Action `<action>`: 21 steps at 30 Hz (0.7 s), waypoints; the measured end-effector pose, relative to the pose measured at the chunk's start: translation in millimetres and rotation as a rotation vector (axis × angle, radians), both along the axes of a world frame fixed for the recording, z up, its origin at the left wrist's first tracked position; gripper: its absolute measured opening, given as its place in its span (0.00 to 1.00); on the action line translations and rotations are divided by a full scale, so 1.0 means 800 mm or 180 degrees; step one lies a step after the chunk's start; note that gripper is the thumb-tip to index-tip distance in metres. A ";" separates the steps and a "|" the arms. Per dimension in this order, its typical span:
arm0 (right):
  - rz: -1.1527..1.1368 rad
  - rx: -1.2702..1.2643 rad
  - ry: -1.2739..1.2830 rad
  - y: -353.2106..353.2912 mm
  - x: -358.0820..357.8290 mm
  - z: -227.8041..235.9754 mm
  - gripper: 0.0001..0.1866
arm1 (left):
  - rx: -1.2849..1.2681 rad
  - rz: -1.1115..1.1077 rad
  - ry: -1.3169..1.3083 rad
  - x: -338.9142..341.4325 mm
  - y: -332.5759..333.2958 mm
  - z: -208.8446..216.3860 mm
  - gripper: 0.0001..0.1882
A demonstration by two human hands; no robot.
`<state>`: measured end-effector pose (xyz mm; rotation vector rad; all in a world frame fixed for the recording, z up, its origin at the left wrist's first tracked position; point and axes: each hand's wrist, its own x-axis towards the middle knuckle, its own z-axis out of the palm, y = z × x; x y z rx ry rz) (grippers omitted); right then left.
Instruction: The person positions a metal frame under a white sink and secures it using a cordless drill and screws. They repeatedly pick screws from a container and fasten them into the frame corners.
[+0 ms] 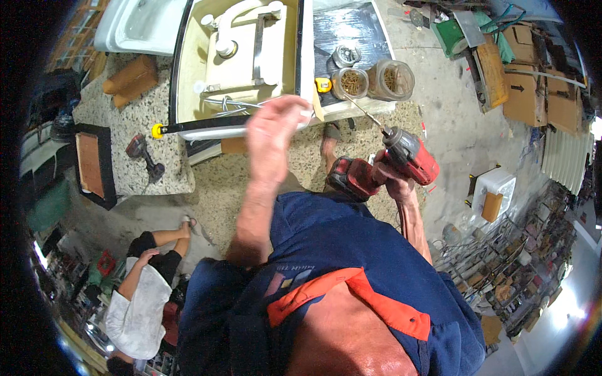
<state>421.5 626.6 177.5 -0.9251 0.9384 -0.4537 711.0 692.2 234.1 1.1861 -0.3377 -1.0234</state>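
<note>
My right hand (396, 182) is wrapped around the grip of a red and black cordless impact driver (414, 156). Its long thin bit points up and left, the tip close to a clear jar of brass-coloured screws (350, 82). My left hand (274, 122), slightly blurred, is over the near edge of a cream tub-like shell (194, 94) with a black rim. Its fingers are bent and pressed together, with a small white spot at the tips; whether that is a held thing I cannot make out. Inside the shell are a white curved pipe (227, 31) and grey cables (227, 105).
A larger screw jar (390, 80), a small jar of metal parts (345, 56) and a yellow tape measure (323, 85) stand right of the shell. A second power tool (145, 156) lies on the speckled surface at left. Another person (143, 301) is at lower left. Cardboard boxes (525, 100) are stacked right.
</note>
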 end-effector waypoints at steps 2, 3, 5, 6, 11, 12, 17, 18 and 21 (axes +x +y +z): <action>-0.0116 -0.0265 0.0176 -0.005 0.016 0.011 0.16 | 0.0730 0.0263 -0.0625 0.058 -0.003 -0.020 0.11; -0.0177 -0.0071 0.0272 -0.009 0.020 0.008 0.17 | 0.0853 0.0217 -0.0773 0.081 -0.009 -0.048 0.15; -0.0024 -0.0098 0.0142 -0.022 0.033 0.017 0.15 | 0.1460 -0.0409 -0.0740 0.111 -0.039 -0.105 0.22; 0.0060 -0.0125 0.0229 -0.028 0.038 0.016 0.14 | 0.1500 -0.0670 -0.0818 0.119 -0.058 -0.138 0.28; 0.0202 -0.0087 0.0434 -0.074 0.074 0.008 0.09 | 0.2156 -0.1252 -0.1045 0.123 -0.161 -0.208 0.29; 0.0309 -0.0302 0.0405 -0.085 0.083 -0.002 0.08 | 0.2110 -0.1167 -0.1052 0.122 -0.172 -0.218 0.29; 0.0376 -0.0303 0.0685 -0.124 0.120 -0.012 0.08 | 0.2212 -0.1077 -0.1194 0.107 -0.196 -0.243 0.31; 0.0452 -0.0358 0.0760 -0.131 0.126 -0.016 0.08 | 0.2416 -0.1143 -0.1234 0.104 -0.201 -0.249 0.33; 0.0618 -0.0358 0.0939 -0.152 0.146 -0.023 0.08 | 0.2482 -0.0705 -0.1187 0.094 -0.204 -0.259 0.34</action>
